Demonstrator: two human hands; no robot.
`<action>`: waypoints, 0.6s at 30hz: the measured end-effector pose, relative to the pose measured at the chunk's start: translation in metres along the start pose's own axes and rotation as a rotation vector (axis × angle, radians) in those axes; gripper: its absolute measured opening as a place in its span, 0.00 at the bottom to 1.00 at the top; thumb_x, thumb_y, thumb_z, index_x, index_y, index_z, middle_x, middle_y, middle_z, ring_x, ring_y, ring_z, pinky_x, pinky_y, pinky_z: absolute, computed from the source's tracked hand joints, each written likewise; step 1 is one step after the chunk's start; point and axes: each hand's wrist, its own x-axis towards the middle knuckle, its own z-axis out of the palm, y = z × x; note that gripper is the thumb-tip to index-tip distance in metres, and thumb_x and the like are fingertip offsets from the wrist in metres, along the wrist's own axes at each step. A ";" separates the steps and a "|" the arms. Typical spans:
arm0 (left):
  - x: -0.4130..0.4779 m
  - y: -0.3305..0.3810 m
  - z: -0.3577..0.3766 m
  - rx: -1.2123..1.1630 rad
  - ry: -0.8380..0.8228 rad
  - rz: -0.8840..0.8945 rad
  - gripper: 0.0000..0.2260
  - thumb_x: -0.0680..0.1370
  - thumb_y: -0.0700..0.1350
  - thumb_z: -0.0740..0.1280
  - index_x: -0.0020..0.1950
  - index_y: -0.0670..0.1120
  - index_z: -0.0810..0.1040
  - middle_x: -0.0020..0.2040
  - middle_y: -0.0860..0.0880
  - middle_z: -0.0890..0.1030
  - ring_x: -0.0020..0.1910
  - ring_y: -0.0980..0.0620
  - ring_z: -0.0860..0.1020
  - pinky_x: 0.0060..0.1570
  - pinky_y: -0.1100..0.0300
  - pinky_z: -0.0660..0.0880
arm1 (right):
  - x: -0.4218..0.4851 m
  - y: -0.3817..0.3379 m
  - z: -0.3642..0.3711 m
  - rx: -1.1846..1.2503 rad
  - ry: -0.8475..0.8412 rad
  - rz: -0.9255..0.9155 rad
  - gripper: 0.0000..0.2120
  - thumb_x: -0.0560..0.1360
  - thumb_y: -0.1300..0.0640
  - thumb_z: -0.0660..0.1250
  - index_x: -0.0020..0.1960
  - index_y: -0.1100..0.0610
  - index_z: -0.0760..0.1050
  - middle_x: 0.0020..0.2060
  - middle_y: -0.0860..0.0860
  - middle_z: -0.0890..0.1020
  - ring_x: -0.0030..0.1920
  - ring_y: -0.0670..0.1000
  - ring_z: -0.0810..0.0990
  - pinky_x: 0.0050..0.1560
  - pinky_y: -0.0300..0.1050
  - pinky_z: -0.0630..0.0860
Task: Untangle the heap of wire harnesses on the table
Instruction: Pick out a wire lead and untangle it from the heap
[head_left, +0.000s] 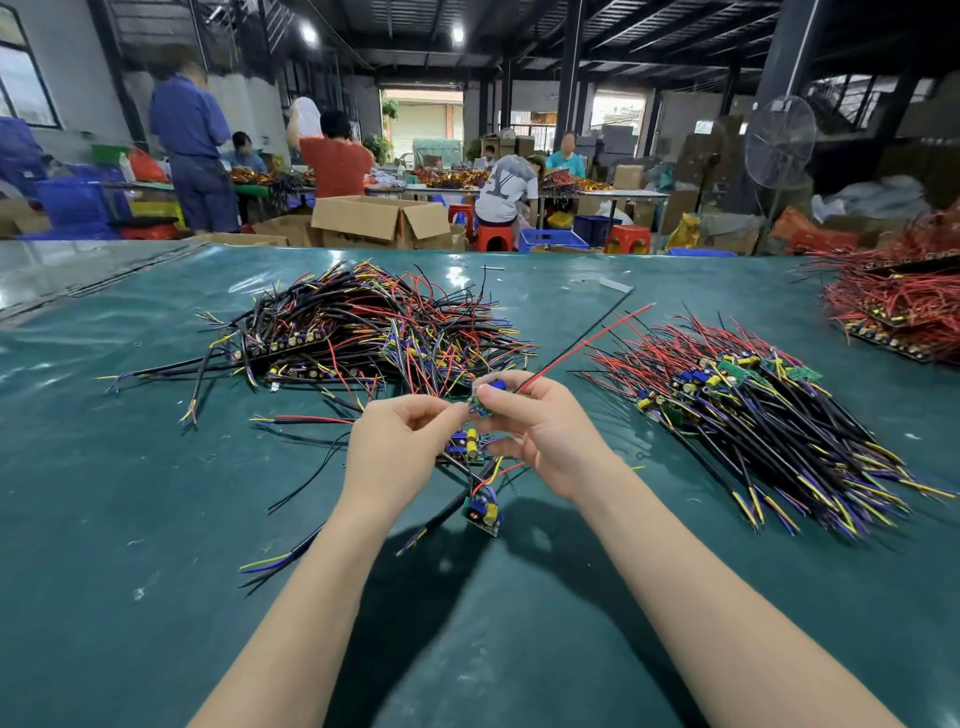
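Spreading across the left and centre of the green table cover (130, 519), the tangled heap (363, 332) of wire harnesses consists of black, red, yellow and blue leads crossing in all directions, with rows of small boards visible along its left side. Loose leads trail from the heap toward the near edge. The left hand (400, 447) is raised just in front of the heap, fingers curled, with thumb and forefinger closed in a pinch at the left edge of a small circuit board (480, 404). The right hand (540, 431) meets it from the other side: thumb and forefinger grip the same board, and the remaining fingers are curled below. A red wire (587, 343) runs from this grip up and to the right, straight and clear of the table. Directly below the two hands, a second board (467, 449) hangs or rests among black leads; which cannot be determined. A third board (482, 512) lies on the cover nearer the person. To the right, well apart from the heap, an aligned pile (753, 415) of harnesses lies with its leads roughly parallel. At the far right edge lies a mostly red pile (893, 306).
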 end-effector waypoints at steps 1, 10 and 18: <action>0.000 0.001 0.000 -0.038 0.009 -0.006 0.10 0.73 0.43 0.71 0.31 0.51 0.80 0.26 0.53 0.77 0.28 0.60 0.70 0.29 0.70 0.65 | 0.000 0.000 0.001 0.003 0.007 -0.005 0.06 0.74 0.65 0.65 0.41 0.55 0.76 0.29 0.48 0.80 0.28 0.45 0.78 0.25 0.35 0.73; 0.003 0.007 -0.005 -0.258 -0.103 -0.307 0.11 0.72 0.40 0.70 0.29 0.47 0.80 0.20 0.56 0.65 0.18 0.60 0.60 0.18 0.71 0.54 | -0.002 -0.004 0.009 0.013 0.062 -0.049 0.11 0.72 0.71 0.66 0.44 0.57 0.68 0.27 0.53 0.76 0.20 0.44 0.73 0.21 0.33 0.69; -0.003 0.010 0.006 -0.127 0.073 -0.092 0.11 0.72 0.43 0.71 0.30 0.52 0.80 0.19 0.57 0.72 0.21 0.62 0.67 0.27 0.66 0.66 | 0.001 0.001 0.021 0.519 0.185 0.154 0.06 0.73 0.67 0.65 0.39 0.62 0.71 0.28 0.53 0.75 0.24 0.46 0.74 0.24 0.31 0.73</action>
